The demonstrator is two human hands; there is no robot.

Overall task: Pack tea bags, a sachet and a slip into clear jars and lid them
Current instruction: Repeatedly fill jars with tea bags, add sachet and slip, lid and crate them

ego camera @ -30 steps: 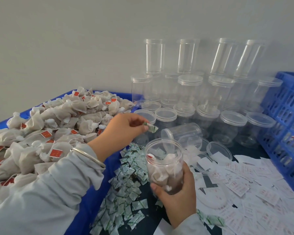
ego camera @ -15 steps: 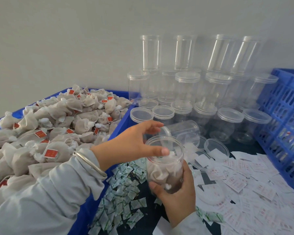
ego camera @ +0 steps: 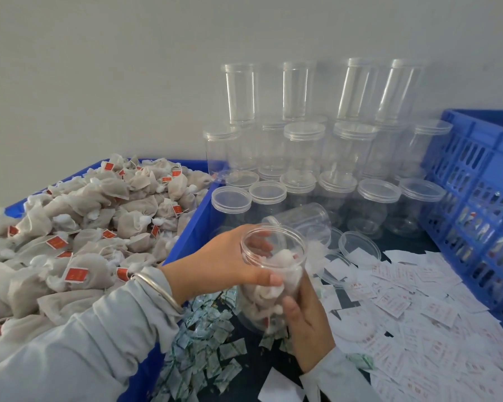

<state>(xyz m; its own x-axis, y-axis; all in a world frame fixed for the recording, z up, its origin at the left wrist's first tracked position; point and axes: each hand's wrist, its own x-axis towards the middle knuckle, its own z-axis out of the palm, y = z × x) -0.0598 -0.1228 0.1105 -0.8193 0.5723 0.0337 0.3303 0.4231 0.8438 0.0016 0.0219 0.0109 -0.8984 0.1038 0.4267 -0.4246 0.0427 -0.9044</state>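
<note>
dark worktop point(ego camera: 253, 358) against pale wall point(ego camera: 99, 68)

Tea bags point(ego camera: 79, 227) L; sachets point(ego camera: 204, 343) ctr; slips point(ego camera: 418, 309) R; jars point(ego camera: 302, 146) behind

So a second ago the left hand point(ego camera: 224, 264) was up over the sachets point(ego camera: 204, 338), pinching one between its fingertips. Now that sachet's gone from the fingers, can't make it out anywhere. The hand's dropped down onto the jar point(ego camera: 269, 281) instead: fingers dipped inside the open mouth, thumb across the outside wall. The jar itself tipped a bit, mouth leaning toward that hand. Right hand point(ego camera: 305, 323) kept its grip low on it.
</note>
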